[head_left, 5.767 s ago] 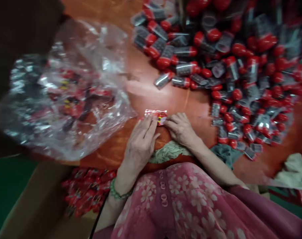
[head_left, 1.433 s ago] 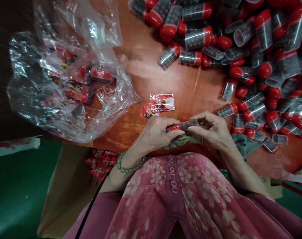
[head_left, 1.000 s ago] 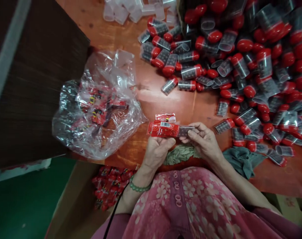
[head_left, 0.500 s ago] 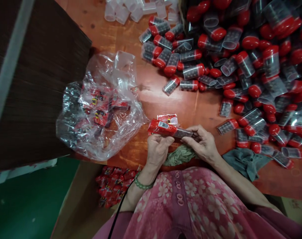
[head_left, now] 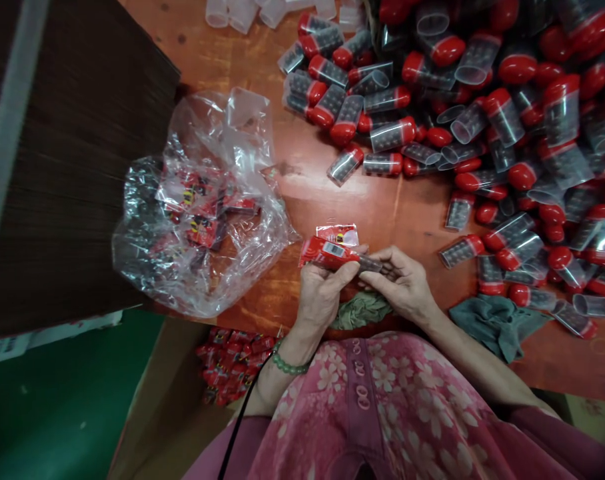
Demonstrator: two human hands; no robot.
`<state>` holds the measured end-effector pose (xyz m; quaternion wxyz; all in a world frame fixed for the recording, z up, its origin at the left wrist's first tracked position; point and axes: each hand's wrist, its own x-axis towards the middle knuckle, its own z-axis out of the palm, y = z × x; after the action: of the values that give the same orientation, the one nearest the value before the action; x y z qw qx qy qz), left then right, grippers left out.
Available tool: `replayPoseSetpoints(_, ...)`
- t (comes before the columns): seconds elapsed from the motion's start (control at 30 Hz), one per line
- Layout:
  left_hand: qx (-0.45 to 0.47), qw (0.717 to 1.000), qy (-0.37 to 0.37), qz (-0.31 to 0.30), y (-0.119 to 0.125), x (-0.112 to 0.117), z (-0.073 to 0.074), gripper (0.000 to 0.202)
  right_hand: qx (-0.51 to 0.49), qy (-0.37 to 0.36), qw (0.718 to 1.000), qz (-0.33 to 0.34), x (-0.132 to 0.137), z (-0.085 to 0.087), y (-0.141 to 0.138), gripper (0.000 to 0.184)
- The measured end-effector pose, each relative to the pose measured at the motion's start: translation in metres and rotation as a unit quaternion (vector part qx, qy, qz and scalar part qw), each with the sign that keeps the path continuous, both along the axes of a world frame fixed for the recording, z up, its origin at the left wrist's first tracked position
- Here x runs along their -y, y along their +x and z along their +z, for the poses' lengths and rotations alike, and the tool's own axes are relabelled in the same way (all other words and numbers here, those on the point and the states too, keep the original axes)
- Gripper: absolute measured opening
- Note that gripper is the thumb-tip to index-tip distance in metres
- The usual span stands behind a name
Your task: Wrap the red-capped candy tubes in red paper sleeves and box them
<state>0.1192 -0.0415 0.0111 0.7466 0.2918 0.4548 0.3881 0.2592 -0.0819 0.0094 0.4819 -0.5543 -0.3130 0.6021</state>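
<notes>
My left hand (head_left: 318,295) is closed on a red printed wrapper (head_left: 328,251) with a white barcode label, its thumb pressed along the wrapper's lower edge. A clear tube with dark contents (head_left: 370,264) sticks out of the wrapper's right end. The fingers and thumb of my right hand (head_left: 406,283) pinch that tube near its outer end. How far the tube reaches inside the wrapper is hidden. Just beyond, a flat red and white printed wrapper (head_left: 338,233) lies on the table. A crumpled olive cloth (head_left: 362,311) sits under and between my hands.
A clear plastic bag (head_left: 255,267) with red printed wrappers lies left. Many red-ended clear tubes (head_left: 392,137) are heaped right, near a teal cloth (head_left: 500,323). Translucent cups (head_left: 272,12) lie at the back. A dark box (head_left: 77,160) stands left; red packets (head_left: 232,367) fill a carton below the table edge.
My hands have come closer together, the left thumb shifting right along the wrapper. Less of the tube shows outside the wrapper. The view has shifted slightly.
</notes>
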Motion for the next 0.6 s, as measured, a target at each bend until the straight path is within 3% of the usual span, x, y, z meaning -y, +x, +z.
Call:
replayPoseSetpoints(0.07,-0.007,1.000,-0.004,-0.005,0.000,0.000,-0.002,0.035,0.007,0.005,1.000,0.017,-0.002,0.001,0.000,0.035)
replayPoseSetpoints(0.17,0.009,1.000,-0.006,0.021,-0.002,0.000,-0.003,0.040,-0.066,-0.014,0.996,0.060,-0.006,0.000,-0.004,0.038)
replayPoseSetpoints(0.3,0.067,0.996,-0.022,0.051,-0.006,0.004,0.000,0.037,-0.101,-0.004,0.993,0.055,-0.007,0.001,-0.010,0.038)
replayPoseSetpoints(0.47,0.083,0.996,-0.034,0.001,-0.008,0.014,0.003,0.038,-0.130,0.024,0.986,0.099,-0.009,0.000,-0.017,0.039)
replayPoseSetpoints(0.6,0.009,0.999,-0.008,-0.029,-0.019,0.022,0.006,0.036,-0.148,0.068,0.976,0.142,-0.013,-0.007,-0.030,0.055)
